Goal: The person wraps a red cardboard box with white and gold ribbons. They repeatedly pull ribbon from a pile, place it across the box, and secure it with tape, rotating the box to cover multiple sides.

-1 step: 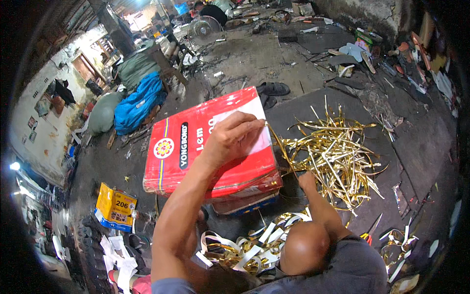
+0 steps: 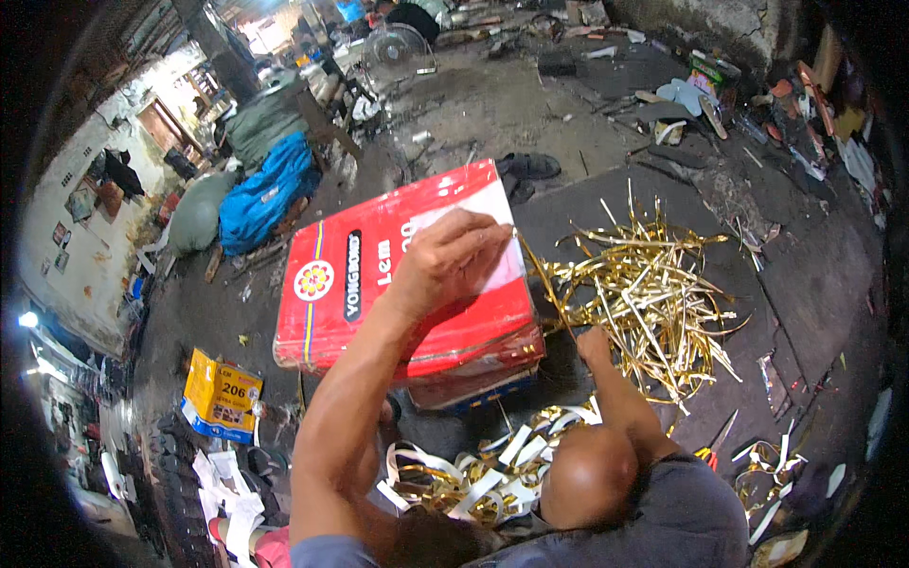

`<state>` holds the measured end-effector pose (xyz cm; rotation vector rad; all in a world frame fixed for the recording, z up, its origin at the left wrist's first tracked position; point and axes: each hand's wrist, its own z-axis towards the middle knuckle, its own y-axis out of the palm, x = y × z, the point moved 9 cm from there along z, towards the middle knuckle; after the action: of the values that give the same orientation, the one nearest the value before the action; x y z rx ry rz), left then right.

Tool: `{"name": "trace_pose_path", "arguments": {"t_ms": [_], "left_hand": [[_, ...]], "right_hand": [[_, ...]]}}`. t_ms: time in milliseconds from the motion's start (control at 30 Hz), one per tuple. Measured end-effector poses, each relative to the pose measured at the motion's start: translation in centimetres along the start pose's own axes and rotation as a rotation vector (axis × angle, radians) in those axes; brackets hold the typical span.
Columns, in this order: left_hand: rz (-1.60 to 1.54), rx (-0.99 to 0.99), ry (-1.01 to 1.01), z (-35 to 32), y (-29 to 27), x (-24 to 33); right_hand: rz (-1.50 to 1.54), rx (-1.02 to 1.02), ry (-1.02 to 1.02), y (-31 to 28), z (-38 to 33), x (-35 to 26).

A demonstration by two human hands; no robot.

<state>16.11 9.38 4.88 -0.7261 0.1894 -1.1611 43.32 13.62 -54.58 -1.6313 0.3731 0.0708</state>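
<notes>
A red cardboard box [image 2: 312,327] with a round flower emblem sits on a dark floor [image 2: 559,123] in front of the person. The left hand [image 2: 450,251] is over the box's top face, thumb and fingertips together, pinched on the upper end of a narrow gold strip [image 2: 544,277] at the box's right edge; whether the palm touches the box cannot be told. The strip slants down, straight, just beside the box's right side. The right hand [image 2: 595,346], right of the box's near corner, is curled closed on the strip's lower end, its fingertips hidden. Right of the box spreads a tangled heap of gold strips [image 2: 653,312]. On the near side of the box lie white and gold ribbon pieces [image 2: 483,478]; farther to its near right are scissors [image 2: 717,445] with orange-red handles. A yellow and blue carton [image 2: 222,398] stands to the box's near left. Beyond the box are a dark sandal [image 2: 530,167], just behind it, and a blue sheet [image 2: 270,196], off to its far left.
</notes>
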Motion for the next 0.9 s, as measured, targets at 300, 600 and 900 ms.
{"name": "trace_pose_path", "arguments": {"t_ms": [300,600,900], "left_hand": [[0.181,-0.154,0.053,-1.7,0.2,-0.6],[0.365,0.021,0.117,-3.1,0.7,8.2],[0.178,-0.718,-1.038,-45.9,20.6,4.4]], "right_hand": [[0.226,-0.004,0.144,-8.2,-2.9,-2.7],[-0.128,-0.065,-0.128,-8.6,-6.4,-1.1],[0.922,0.989,0.500,-34.2,-8.6,18.1]]}}
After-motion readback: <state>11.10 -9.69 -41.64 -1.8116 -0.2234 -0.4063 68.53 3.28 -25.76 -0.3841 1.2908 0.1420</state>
